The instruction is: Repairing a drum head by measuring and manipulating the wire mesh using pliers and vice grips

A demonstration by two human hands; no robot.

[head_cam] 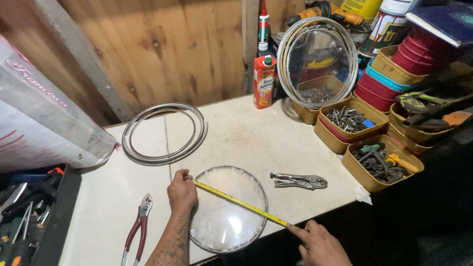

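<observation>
Yellow tape measure (241, 202) lies stretched diagonally across the flat round, seemingly glass disc (227, 209).
</observation>
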